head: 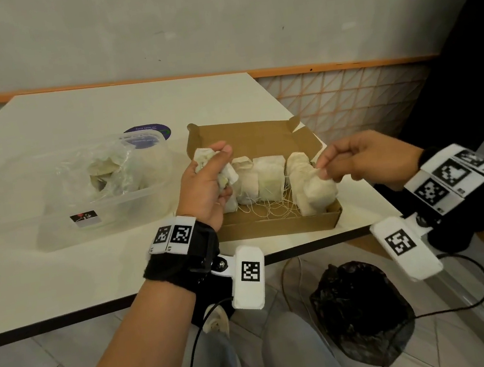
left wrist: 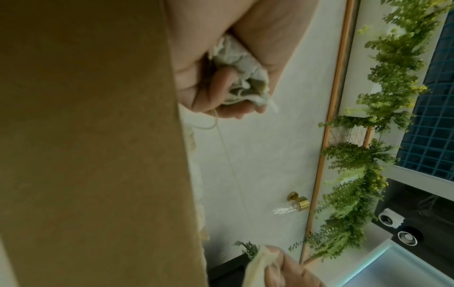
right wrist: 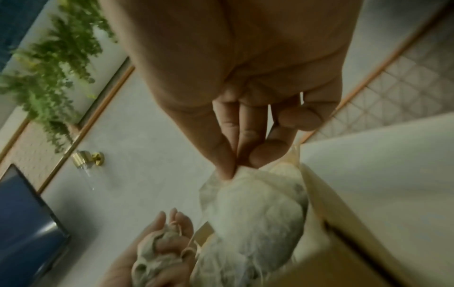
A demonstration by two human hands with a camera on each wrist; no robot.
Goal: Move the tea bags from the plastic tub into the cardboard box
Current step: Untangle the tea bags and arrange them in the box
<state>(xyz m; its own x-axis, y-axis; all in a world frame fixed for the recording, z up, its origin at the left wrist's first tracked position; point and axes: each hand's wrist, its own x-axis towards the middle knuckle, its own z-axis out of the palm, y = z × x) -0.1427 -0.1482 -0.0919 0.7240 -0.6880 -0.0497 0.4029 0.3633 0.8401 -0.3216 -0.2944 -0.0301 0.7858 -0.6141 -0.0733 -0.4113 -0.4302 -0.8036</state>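
An open cardboard box (head: 246, 134) sits on the table, with a row of pale tea bags (head: 269, 178) standing inside and loose strings at its front. My left hand (head: 211, 175) hovers over the box's left end and grips a crumpled bunch of tea bags (head: 205, 160) (left wrist: 242, 77) in its fist. My right hand (head: 330, 166) pinches the top corner of a tea bag (head: 318, 189) (right wrist: 253, 211) at the box's right end. The clear plastic tub (head: 21, 214) stands to the left, holding a plastic bag (head: 108, 171) with more tea bags.
The white table (head: 60, 271) ends just in front of the box. A dark round sticker (head: 149, 131) lies behind the tub. A black bag (head: 360, 306) and cables lie on the floor below. A wall runs behind the table.
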